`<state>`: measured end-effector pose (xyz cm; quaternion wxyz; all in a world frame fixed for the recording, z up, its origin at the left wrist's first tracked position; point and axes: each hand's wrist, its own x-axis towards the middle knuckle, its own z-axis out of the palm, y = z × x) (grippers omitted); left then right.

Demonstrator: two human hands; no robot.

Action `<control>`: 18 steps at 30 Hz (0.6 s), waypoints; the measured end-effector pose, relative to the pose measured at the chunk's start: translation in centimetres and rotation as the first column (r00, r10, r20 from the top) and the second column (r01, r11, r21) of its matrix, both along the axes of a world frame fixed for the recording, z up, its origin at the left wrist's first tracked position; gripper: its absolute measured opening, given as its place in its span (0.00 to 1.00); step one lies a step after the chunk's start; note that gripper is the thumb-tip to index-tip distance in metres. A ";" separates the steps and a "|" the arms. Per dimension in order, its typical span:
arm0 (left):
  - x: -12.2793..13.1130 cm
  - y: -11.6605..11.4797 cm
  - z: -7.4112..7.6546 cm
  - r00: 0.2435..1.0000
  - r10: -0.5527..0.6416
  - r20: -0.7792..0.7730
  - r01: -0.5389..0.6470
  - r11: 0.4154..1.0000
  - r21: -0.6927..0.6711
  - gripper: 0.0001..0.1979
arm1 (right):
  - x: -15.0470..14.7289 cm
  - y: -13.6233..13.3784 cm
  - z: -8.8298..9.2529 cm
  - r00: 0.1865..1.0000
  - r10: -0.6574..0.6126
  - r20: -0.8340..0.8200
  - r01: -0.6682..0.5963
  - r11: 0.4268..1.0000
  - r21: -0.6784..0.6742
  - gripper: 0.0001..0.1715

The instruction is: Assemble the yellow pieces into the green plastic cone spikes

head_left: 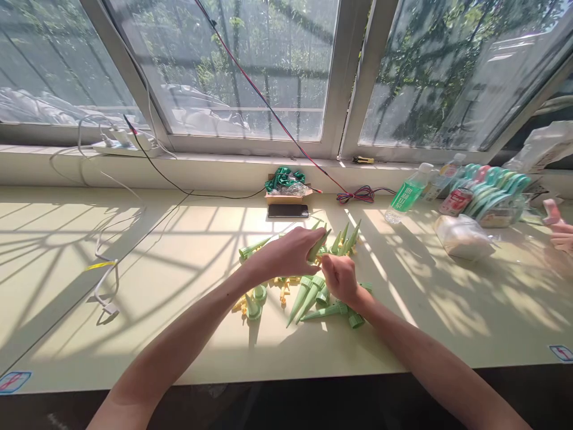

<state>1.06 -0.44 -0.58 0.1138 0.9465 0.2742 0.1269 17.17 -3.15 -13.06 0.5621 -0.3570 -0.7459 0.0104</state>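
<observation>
The front edge of the pale surface (188, 352) lies nearer the person than the scattered green cones (301, 295) and yellow fittings (283, 295). A wide, shadow-striped stretch separates them from the white cable (115, 275) on the left, and another reaches toward the green-labelled bottle (406, 195) on the right. Room is tighter beyond, where a black phone (287, 211) lies just before a small box (289, 198). Both arms slant inward, bringing the 2 hands together over the cluster. The left hand (295, 251) has its fingers closed around 1 held cone (318, 246), tip up and away; the right hand (341, 278) curls fist-like beside its wide end (I cannot tell what those fingers pinch).
</observation>
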 end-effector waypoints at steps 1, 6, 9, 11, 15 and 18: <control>0.0 0.0 0.0 1.000 -0.002 0.004 0.002 1.000 -0.002 0.13 | 0.0 0.0 -0.1 1.000 -0.003 -0.005 0.003 1.000 -0.005 0.26; -0.1 0.0 -0.1 1.000 0.000 0.028 0.000 1.000 -0.009 0.13 | 0.1 0.0 -0.4 0.999 -0.029 -0.014 0.029 0.999 -0.036 0.29; -0.2 0.0 -0.1 0.999 0.003 0.034 -0.003 1.000 -0.011 0.12 | 0.1 -0.1 -0.3 0.999 -0.042 -0.021 0.040 0.998 -0.050 0.29; -0.2 0.0 -0.1 0.999 0.007 0.037 -0.006 1.000 -0.007 0.11 | 0.1 -0.1 -0.3 0.999 -0.040 -0.033 0.038 0.998 -0.054 0.29; 0.0 -0.2 0.0 0.999 0.012 0.039 -0.012 1.000 0.001 0.11 | 0.0 -0.1 -0.2 0.998 -0.039 -0.053 0.035 0.997 -0.071 0.29; 0.0 -0.3 0.1 0.999 0.014 0.034 -0.014 1.000 0.017 0.10 | 0.0 -0.1 -0.2 0.998 -0.040 -0.051 0.036 0.996 -0.080 0.30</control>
